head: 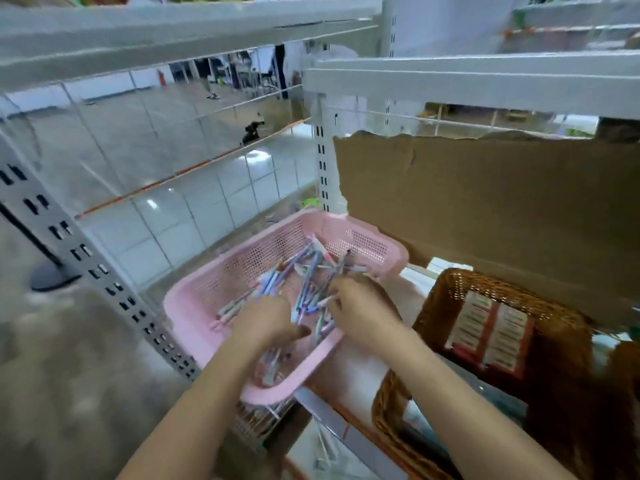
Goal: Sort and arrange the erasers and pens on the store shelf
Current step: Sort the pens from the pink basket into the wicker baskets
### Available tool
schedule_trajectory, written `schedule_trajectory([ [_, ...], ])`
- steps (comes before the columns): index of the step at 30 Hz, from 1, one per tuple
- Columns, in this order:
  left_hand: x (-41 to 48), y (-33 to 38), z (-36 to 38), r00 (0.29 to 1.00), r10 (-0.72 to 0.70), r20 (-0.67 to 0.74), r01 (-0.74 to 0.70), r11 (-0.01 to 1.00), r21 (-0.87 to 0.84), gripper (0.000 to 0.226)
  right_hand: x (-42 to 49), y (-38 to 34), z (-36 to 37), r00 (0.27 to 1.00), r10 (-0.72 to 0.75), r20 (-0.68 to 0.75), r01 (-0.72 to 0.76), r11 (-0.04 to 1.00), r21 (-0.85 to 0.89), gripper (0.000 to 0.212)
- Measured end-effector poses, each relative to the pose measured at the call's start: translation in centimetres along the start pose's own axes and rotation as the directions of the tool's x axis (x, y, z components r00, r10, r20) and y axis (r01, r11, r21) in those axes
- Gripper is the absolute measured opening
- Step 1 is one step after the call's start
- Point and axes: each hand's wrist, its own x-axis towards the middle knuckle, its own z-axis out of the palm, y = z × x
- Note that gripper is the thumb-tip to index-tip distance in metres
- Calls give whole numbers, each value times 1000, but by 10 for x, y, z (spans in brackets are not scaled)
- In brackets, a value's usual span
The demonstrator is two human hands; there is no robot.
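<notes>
Left hand (263,320), right hand (360,310); fingertips hidden among pens (304,271).

White metal shelving (173,32), concrete floor (69,393)

Head camera looks down, close, onto the shelf (329,415) (one wide view).

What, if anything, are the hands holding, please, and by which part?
Cannot tell: left hand and right hand lie blurred among pens in the pink basket.
</notes>
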Motion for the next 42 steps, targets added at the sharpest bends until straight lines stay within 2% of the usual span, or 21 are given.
schedule_trajectory([
  [2,11,-2,3,996,11,88,-13,999,32,59,17,-4,8,992,85,95,-75,991,-112,16],
  [4,16,1,3,995,37,94,-43,997,60,61,34,-4,15,965,162,208,-116,969,-216,16],
  [8,19,4,2,996,74,44,-78,990,118,47,63,5,34,910,216,354,-84,932,-353,47],
  [10,23,2,5,995,80,67,-87,990,112,40,70,7,39,890,228,394,-57,914,-402,53],
  [15,26,0,8,990,82,112,-86,996,34,32,66,7,37,907,215,362,-72,926,-370,49],
  [19,27,-1,4,996,49,79,-44,997,-62,31,59,1,29,926,130,356,-3,941,-337,36],
  [21,30,-3,5,999,9,37,-4,988,-151,30,55,1,26,948,84,308,8,958,-287,34],
  [25,33,-9,3,991,-93,-98,46,916,-398,24,47,-1,24,998,51,-33,-55,988,-144,27],
  [27,32,-11,1,983,-94,-158,6,876,-483,17,44,1,24,993,8,-117,-14,999,-44,25],
  [29,27,-12,-1,973,-102,-209,-30,835,-549,22,43,4,23,994,13,-113,8,983,182,28],
  [31,23,-11,0,949,-138,-282,-65,793,-606,21,39,4,18,989,60,-139,2,914,405,34],
  [32,20,-9,-1,930,-166,-327,-83,775,-627,21,37,4,15,981,85,-176,14,867,498,28],
  [34,9,0,-7,884,-213,-415,-128,744,-656,23,29,1,1,969,108,-220,41,814,579,28],
  [36,-5,12,-17,832,-207,-514,-235,708,-666,19,18,-5,-15,976,73,-206,64,805,590,27],
  [38,-17,25,-26,775,-124,-619,-395,669,-629,18,6,-8,-31,988,44,-149,57,788,614,17],
  [39,-22,31,-30,757,-84,-648,-455,644,-615,19,-1,-7,-38,991,39,-131,55,760,647,19],
  [42,-35,55,-39,740,24,-673,-553,591,-587,19,-23,2,-55,985,102,-137,46,615,787,15],
])
